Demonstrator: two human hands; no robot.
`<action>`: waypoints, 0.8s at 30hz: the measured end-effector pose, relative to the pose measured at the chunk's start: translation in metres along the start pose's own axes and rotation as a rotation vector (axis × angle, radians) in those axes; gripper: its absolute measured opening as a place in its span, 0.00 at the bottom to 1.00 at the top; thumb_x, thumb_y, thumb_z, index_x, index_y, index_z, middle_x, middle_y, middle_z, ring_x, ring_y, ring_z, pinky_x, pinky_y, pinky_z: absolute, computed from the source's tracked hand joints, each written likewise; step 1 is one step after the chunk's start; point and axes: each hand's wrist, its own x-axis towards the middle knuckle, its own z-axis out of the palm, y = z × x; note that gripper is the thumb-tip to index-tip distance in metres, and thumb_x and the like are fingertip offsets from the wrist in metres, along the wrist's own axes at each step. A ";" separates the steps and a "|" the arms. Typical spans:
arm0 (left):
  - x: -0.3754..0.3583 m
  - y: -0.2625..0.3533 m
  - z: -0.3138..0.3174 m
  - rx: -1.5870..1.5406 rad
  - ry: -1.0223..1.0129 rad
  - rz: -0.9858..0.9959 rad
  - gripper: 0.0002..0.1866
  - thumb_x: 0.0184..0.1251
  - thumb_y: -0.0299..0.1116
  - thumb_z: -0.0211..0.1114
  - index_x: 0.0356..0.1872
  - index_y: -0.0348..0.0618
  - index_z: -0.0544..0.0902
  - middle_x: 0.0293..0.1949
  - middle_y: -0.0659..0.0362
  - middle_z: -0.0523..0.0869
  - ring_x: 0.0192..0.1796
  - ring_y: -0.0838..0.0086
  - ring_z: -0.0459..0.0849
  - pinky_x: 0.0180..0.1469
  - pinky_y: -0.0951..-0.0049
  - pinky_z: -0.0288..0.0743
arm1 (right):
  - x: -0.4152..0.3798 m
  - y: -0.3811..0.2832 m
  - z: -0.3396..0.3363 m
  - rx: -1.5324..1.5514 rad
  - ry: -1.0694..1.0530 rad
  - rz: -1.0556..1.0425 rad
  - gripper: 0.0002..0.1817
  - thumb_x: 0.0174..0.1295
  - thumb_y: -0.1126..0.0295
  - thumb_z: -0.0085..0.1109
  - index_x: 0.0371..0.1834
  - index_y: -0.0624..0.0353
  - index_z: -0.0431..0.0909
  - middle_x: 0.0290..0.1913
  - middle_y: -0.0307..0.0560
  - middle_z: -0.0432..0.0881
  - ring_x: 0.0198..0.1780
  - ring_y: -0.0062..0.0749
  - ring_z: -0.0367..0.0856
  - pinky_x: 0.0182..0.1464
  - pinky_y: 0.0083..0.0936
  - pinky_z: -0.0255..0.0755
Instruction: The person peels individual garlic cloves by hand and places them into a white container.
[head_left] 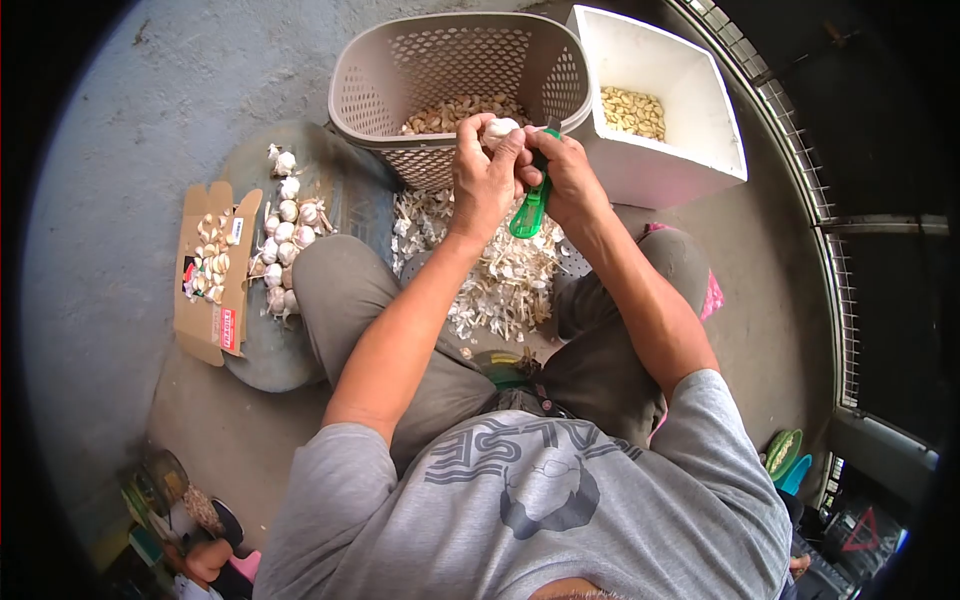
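Observation:
My left hand (486,172) grips a white garlic bulb (499,130) at its fingertips, held over the near rim of a beige perforated basket (372,88). Close beside it, my right hand (566,176) holds a green-handled knife (529,212), its handle pointing down toward me and its blade end up against the bulb. The two hands touch around the garlic. Peeled cloves lie inside the basket. A heap of papery garlic skins (505,280) lies on the floor between my knees, right under the hands.
A white foam box (690,160) with peeled cloves stands right of the basket. Left of my knee, whole garlic bulbs (285,235) lie on a round metal tray (265,360), with a flattened cardboard box (210,275) holding cloves beside it. A metal railing runs along the right.

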 end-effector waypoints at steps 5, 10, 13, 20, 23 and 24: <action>0.007 0.013 -0.012 -0.024 -0.093 -0.012 0.21 0.83 0.46 0.57 0.49 0.32 0.79 0.29 0.56 0.86 0.23 0.73 0.86 0.18 0.76 0.78 | -0.004 -0.010 0.002 -0.129 -0.088 -0.009 0.11 0.75 0.67 0.56 0.35 0.62 0.75 0.26 0.41 0.76 0.20 0.20 0.70 0.21 0.30 0.76; 0.031 -0.003 -0.035 -0.049 0.139 -0.022 0.25 0.85 0.49 0.52 0.40 0.34 0.81 0.29 0.56 0.86 0.24 0.76 0.84 0.25 0.75 0.82 | -0.008 -0.007 0.003 -0.067 -0.013 -0.002 0.09 0.75 0.68 0.56 0.36 0.60 0.74 0.27 0.40 0.76 0.19 0.20 0.68 0.21 0.29 0.77; 0.020 0.001 -0.018 -0.112 0.107 0.002 0.22 0.84 0.47 0.56 0.44 0.33 0.81 0.30 0.54 0.87 0.25 0.74 0.87 0.24 0.75 0.81 | -0.002 -0.010 0.003 -0.061 -0.012 -0.039 0.09 0.75 0.68 0.55 0.37 0.60 0.73 0.27 0.40 0.75 0.19 0.21 0.68 0.21 0.30 0.76; 0.004 0.010 -0.015 -0.079 -0.078 -0.084 0.17 0.82 0.40 0.59 0.45 0.31 0.80 0.31 0.53 0.88 0.23 0.71 0.89 0.17 0.75 0.79 | -0.001 -0.003 0.001 0.060 -0.061 0.045 0.10 0.77 0.68 0.52 0.38 0.62 0.74 0.25 0.38 0.75 0.19 0.19 0.69 0.21 0.28 0.75; 0.007 0.014 -0.015 -0.111 -0.078 -0.071 0.18 0.82 0.41 0.59 0.41 0.31 0.81 0.28 0.55 0.88 0.23 0.73 0.88 0.17 0.75 0.79 | -0.002 -0.007 0.001 0.078 -0.131 0.037 0.11 0.78 0.67 0.50 0.39 0.63 0.75 0.24 0.38 0.74 0.18 0.17 0.68 0.21 0.25 0.77; 0.010 0.012 -0.015 -0.132 -0.075 -0.073 0.19 0.83 0.42 0.59 0.41 0.31 0.82 0.28 0.56 0.88 0.23 0.74 0.87 0.17 0.75 0.80 | -0.001 -0.007 -0.001 0.093 -0.133 0.046 0.11 0.78 0.67 0.50 0.39 0.63 0.75 0.24 0.38 0.74 0.18 0.17 0.68 0.21 0.25 0.77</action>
